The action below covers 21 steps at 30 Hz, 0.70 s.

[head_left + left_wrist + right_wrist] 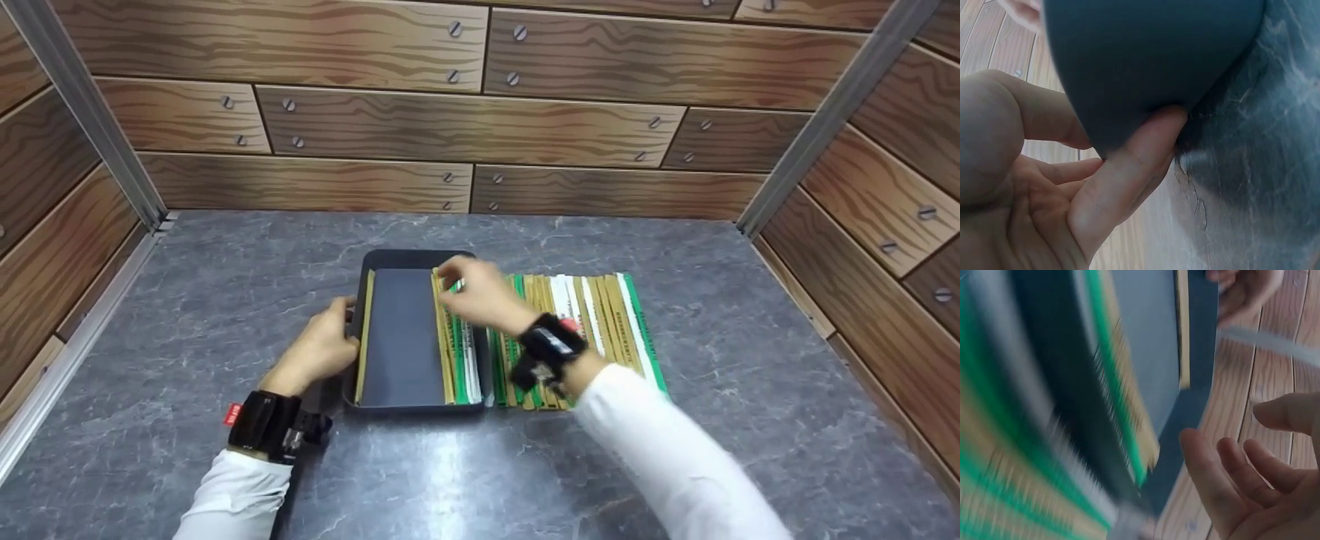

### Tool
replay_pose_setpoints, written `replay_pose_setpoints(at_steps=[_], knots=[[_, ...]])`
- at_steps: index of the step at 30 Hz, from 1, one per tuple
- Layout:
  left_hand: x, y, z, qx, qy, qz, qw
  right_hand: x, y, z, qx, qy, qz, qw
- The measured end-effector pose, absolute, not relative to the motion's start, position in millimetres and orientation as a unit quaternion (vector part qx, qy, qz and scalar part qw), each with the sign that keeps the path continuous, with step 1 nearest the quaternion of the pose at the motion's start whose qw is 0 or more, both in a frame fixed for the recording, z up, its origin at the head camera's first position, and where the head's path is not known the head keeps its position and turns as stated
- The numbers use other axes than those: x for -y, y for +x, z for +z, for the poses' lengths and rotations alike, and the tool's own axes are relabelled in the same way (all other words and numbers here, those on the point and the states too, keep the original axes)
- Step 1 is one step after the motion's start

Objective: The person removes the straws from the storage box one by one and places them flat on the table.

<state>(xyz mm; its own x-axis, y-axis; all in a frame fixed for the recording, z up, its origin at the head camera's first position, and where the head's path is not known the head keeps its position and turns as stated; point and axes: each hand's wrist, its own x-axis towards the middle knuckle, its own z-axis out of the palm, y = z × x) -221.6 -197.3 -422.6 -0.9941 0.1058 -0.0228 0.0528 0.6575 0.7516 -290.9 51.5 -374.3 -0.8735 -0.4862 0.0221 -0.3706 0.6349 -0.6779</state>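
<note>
A dark grey tray [405, 337] lies on the table. One gold strip [365, 337] stands along its left wall, and several gold, green and white strips [461, 367] line its right side. My left hand [319, 345] grips the tray's left side; in the left wrist view the thumb [1129, 163] presses on the outer wall. Above the strips at the tray's right side is my right hand [484, 294], its fingers loosely bent. Between those fingers [1204, 478] no strip shows in the right wrist view.
Right beside the tray lies a dense row of gold, green and white strips [615, 322] with small dark marks along them. The grey marbled table [247, 300] is bounded by wood-plank-patterned walls [360, 124] at the back and sides.
</note>
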Motion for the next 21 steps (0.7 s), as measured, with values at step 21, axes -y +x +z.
replay_pose_setpoints(at_steps=[21], knots=[[198.4,-221.5,-422.8,-0.909,0.042,0.415,0.029,60.8,-272.2,-407.0,-0.949,-0.286,-0.024,0.13]])
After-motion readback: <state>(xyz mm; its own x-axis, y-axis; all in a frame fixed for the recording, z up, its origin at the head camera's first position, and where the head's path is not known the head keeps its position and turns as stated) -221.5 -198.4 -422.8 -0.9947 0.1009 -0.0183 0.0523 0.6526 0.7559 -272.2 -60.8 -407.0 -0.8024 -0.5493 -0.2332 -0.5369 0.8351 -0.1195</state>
